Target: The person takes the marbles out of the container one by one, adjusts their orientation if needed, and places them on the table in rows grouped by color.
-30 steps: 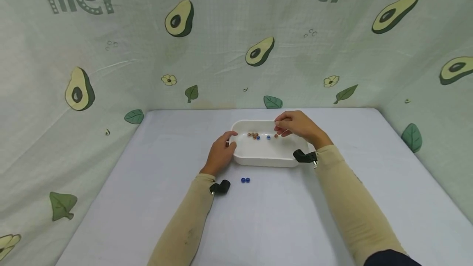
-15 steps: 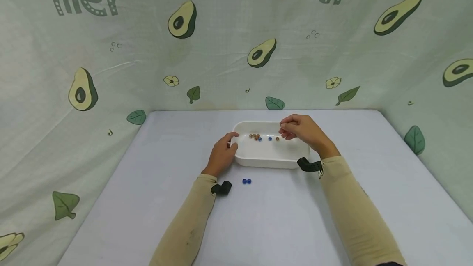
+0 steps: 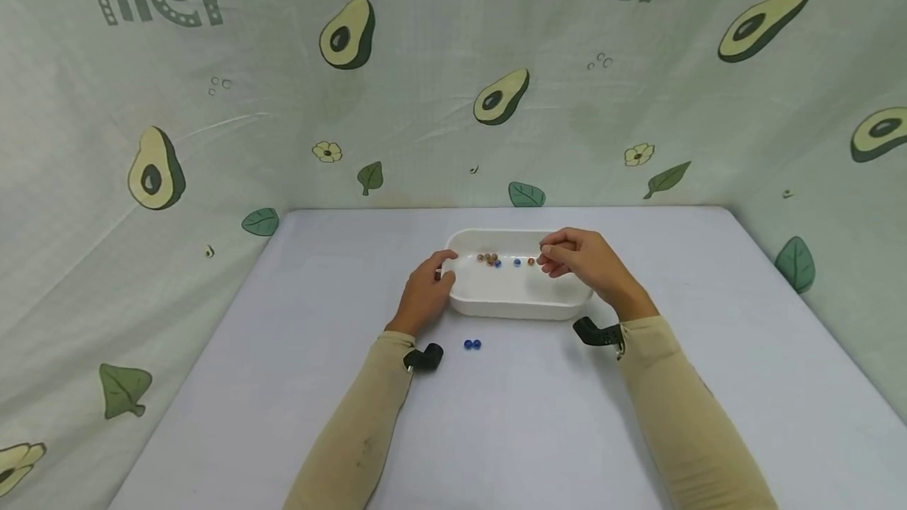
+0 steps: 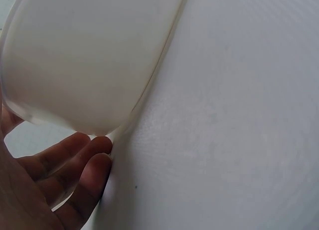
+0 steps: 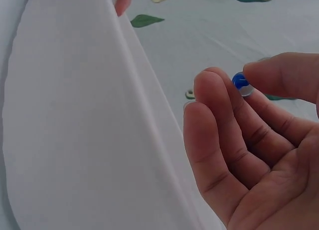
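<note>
A white tray (image 3: 520, 290) lies on the table, with several brownish marbles (image 3: 487, 257) toward its left side. Two blue marbles (image 3: 517, 263) and one reddish marble (image 3: 531, 262) also lie in it. My left hand (image 3: 425, 293) holds the tray's left end, fingers curled at the rim; in the left wrist view the fingertips (image 4: 102, 145) meet its outer wall. Above the tray's right part is my right hand (image 3: 584, 262). Between thumb and index finger it pinches a clear-and-blue glass marble (image 5: 242, 84), seen in the right wrist view. The other fingers curl loosely.
Two dark blue marbles (image 3: 472, 345) lie side by side on the white tabletop (image 3: 510, 423), in front of the tray. An avocado-print cloth (image 3: 418, 101) hangs behind the table and along its sides. Each wrist bears a black camera mount (image 3: 423, 357).
My right hand has shifted slightly right and toward the near side, still above the tray. The left hand stays at the tray's end. The view has tilted a little.
</note>
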{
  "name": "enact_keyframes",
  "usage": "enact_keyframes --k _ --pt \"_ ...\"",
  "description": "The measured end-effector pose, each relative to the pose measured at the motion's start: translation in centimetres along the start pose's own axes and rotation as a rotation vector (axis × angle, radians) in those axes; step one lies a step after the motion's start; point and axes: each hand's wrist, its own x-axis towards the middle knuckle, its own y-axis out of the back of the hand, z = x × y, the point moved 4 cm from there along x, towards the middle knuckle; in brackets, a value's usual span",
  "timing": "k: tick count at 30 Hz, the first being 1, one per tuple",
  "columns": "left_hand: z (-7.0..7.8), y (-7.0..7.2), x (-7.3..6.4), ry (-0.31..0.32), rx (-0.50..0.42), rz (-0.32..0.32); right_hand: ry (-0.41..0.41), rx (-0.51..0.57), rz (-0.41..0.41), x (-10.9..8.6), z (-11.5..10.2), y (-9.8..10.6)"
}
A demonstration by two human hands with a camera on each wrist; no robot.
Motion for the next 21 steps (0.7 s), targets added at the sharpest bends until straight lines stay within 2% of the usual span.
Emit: enact_keyframes --k 8,21 --pt "0.3 0.1 0.2 -0.014 -0.003 0.013 0.029 0.046 -0.009 -0.8 -0.6 -0.7" --pt "0.1 0.0 -0.1 0.009 -0.007 0.005 0.086 0.134 -0.032 -2.5 -0.7 -2.6"
